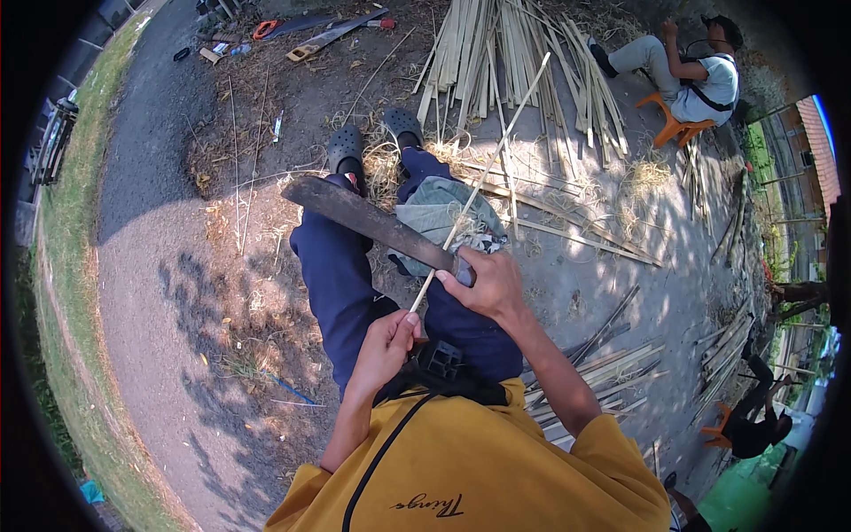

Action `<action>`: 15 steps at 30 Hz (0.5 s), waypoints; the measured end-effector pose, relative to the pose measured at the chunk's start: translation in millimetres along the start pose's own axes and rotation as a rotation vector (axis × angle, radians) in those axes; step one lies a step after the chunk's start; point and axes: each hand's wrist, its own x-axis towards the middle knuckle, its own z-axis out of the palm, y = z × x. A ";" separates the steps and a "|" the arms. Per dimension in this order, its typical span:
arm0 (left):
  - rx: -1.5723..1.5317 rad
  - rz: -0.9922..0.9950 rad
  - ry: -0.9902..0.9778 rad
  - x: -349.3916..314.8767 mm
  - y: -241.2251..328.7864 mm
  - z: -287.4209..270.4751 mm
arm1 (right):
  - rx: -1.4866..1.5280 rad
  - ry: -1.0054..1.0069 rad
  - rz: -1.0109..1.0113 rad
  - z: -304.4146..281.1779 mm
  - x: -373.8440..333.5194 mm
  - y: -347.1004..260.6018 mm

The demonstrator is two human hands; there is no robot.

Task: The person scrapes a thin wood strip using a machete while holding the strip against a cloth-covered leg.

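Outdoors, at frame centre, the left hand [383, 348] pinches a thin stick [480, 183], seemingly steadying it where it crosses the knife [370, 222] clasped in the right hand [493, 288].

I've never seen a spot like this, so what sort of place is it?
Probably an open-air work yard, perhaps for wood or bamboo: there's a heap of strips, a saw, and a machete in the right hand.
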 end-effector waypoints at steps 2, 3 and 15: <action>-0.022 0.027 -0.018 1.5 0.2 1.8 | -0.088 0.026 -0.062 -1.6 0.2 0.6; -0.032 -0.009 -0.019 -5.9 0.4 -0.2 | -0.089 0.026 -0.058 -1.1 3.0 5.5; -0.066 -0.062 -0.039 -14.1 -0.8 -3.4 | -0.036 0.032 -0.027 -1.6 4.9 7.2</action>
